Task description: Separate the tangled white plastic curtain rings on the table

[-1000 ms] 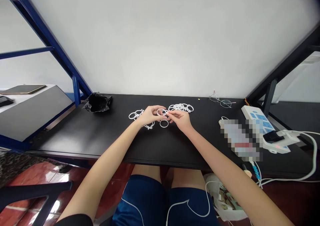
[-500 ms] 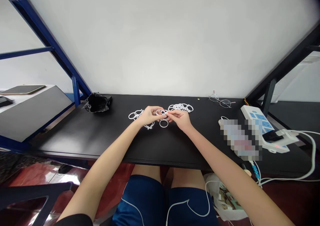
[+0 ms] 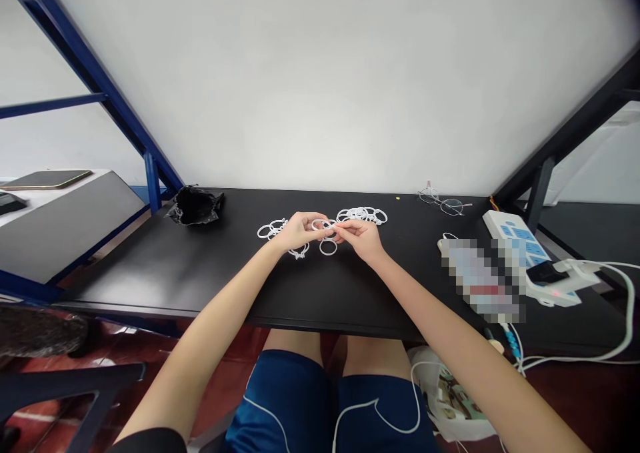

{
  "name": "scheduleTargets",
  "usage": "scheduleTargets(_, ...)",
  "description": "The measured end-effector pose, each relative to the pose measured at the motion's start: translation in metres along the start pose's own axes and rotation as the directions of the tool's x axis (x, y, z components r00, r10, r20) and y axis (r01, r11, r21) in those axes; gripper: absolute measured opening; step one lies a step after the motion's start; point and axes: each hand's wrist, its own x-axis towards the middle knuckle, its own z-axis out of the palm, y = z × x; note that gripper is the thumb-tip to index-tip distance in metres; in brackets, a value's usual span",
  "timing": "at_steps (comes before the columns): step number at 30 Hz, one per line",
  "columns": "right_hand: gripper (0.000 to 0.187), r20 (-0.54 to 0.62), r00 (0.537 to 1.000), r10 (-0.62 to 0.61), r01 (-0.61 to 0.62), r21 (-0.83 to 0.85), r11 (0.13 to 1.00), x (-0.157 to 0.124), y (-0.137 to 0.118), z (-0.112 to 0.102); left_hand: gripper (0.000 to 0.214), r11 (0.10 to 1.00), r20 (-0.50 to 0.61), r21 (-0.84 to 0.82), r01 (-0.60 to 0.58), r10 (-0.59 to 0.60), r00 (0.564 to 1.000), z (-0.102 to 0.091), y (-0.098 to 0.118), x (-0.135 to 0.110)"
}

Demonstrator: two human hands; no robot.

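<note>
Between my two hands is a white ring [image 3: 323, 225], pinched over the middle of the black table. My left hand [image 3: 300, 231] grips its left side with thumb and fingers. The fingertips of my right hand [image 3: 361, 236] are closed at its right edge. Just below hangs or lies another white ring [image 3: 328, 247]; whether it is joined to the held one I cannot tell. A cluster of white rings [image 3: 273, 229] lies partly hidden behind my left hand. Beyond my right hand is a second pile of white rings [image 3: 363, 215].
On the black table [image 3: 175, 266] a crumpled black bag [image 3: 196, 206] stands open at left. Eyeglasses [image 3: 443, 203] lie at the back right. Further right are a phone [image 3: 480, 279], blurred out, and a white power strip [image 3: 517, 236] with cables. Blue frame bars [image 3: 100, 79] rise at left.
My hands and the rings stay almost the same. At the lower left, a dark shape on the floor beside the table has shifted.
</note>
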Motion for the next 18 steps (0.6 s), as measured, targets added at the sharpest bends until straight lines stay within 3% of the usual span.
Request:
scheduleTargets(7,0.033,0.029,0.999,0.026,-0.026,-0.011,1.0,-0.001,-0.003,0.0,0.048,0.999,-0.008,-0.022,-0.035,0.034,0.999,0.007,0.001,0.001)
scheduleTargets(9,0.033,-0.01,1.0,0.012,-0.012,-0.036,0.999,0.001,-0.003,-0.002,0.053,0.999,-0.044,0.004,-0.047,0.047,0.998,0.008,0.001,0.002)
scheduleTargets(14,0.033,-0.201,0.978,-0.05,0.01,-0.197,0.98,0.006,0.001,-0.012,0.041,0.967,-0.193,0.236,-0.101,0.149,0.97,0.0,-0.008,0.004)
scheduleTargets(18,0.031,-0.251,0.966,-0.062,-0.032,-0.354,0.935,0.008,0.004,-0.022,0.031,0.894,-0.076,0.413,-0.171,0.221,0.972,-0.006,-0.01,0.002)
